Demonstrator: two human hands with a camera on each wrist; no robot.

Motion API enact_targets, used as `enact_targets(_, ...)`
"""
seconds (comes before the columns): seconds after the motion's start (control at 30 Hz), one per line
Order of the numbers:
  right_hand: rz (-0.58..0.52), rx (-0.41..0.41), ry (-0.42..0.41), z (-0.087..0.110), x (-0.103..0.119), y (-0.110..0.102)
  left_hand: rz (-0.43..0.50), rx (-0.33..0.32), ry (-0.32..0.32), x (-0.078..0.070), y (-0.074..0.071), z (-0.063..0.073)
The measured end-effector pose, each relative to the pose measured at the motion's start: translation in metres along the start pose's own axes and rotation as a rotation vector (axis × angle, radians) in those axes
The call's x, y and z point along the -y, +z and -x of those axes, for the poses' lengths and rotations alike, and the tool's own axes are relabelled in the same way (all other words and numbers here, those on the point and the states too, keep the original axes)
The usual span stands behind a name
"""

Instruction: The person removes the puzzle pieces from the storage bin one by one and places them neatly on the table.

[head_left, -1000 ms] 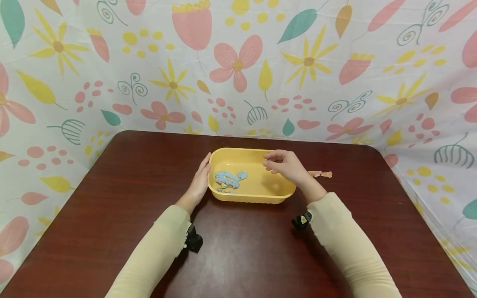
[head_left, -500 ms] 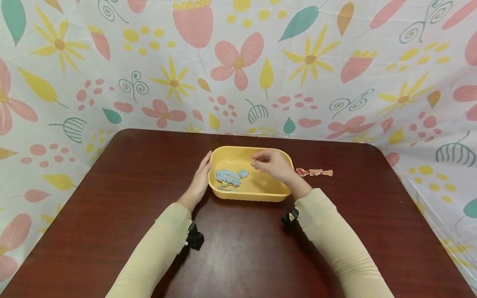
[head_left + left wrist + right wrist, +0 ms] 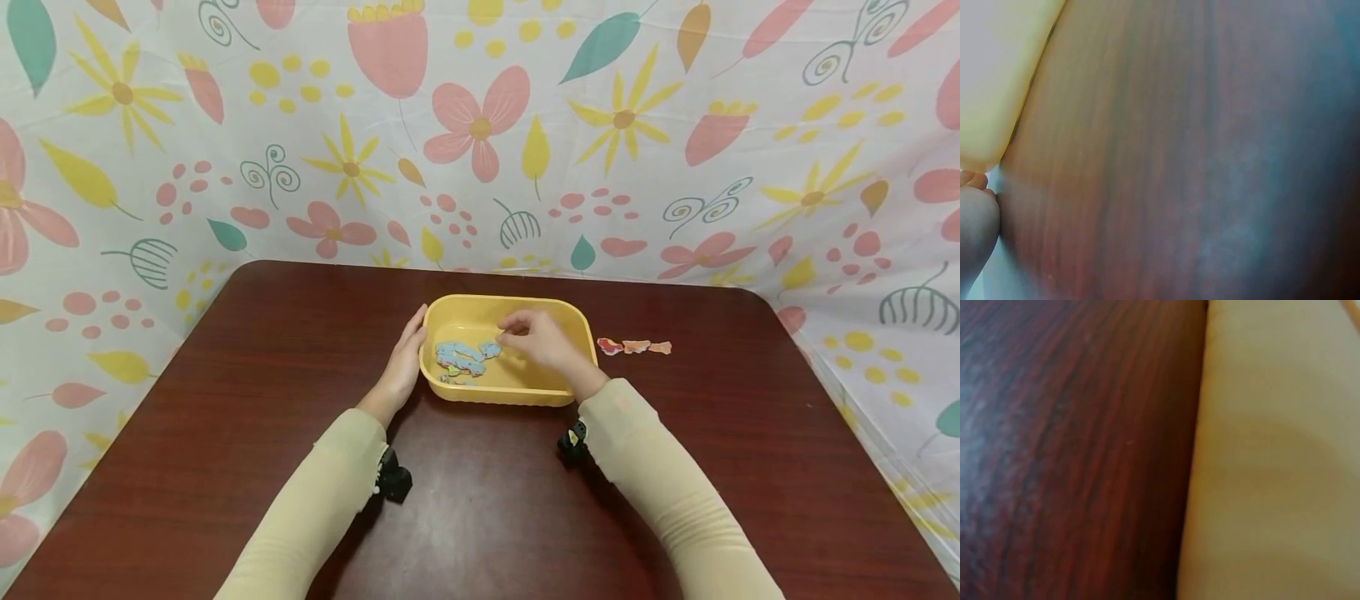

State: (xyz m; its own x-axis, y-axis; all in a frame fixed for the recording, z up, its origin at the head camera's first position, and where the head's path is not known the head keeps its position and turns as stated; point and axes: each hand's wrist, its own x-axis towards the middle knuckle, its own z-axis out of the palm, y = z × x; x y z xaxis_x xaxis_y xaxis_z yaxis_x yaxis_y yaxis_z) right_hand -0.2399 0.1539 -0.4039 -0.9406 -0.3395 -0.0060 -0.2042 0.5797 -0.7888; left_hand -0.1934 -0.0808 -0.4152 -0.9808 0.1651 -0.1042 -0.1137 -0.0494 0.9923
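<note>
Dark table (image 3: 225, 433), unlabelled yellow tub (image 3: 480, 310); left hand (image 3: 403, 358) flat alongside, right hand's (image 3: 536, 340) fingers' grip indiscernible.

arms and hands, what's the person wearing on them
Both arms wear long, close-fitting pale beige sleeves, the left sleeve and right sleeve reaching the wrists. A small black camera unit is strapped under each wrist. The hands, left hand and right hand, are bare: no gloves visible.
</note>
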Motion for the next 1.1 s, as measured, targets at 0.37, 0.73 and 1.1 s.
enact_targets(0.37,0.206,0.083,-0.007,-0.001,-0.005,0.006,0.003,-0.007,0.015,0.007,0.0,-0.004)
enact_targets(0.73,0.427,0.202,-0.168,-0.002,-0.004,0.016,-0.032,-0.026,0.03,0.026,-0.006,-0.018)
enact_targets(1.1,0.325,0.167,-0.125,0.002,-0.002,0.015,-0.028,-0.021,0.017,0.027,-0.005,-0.015)
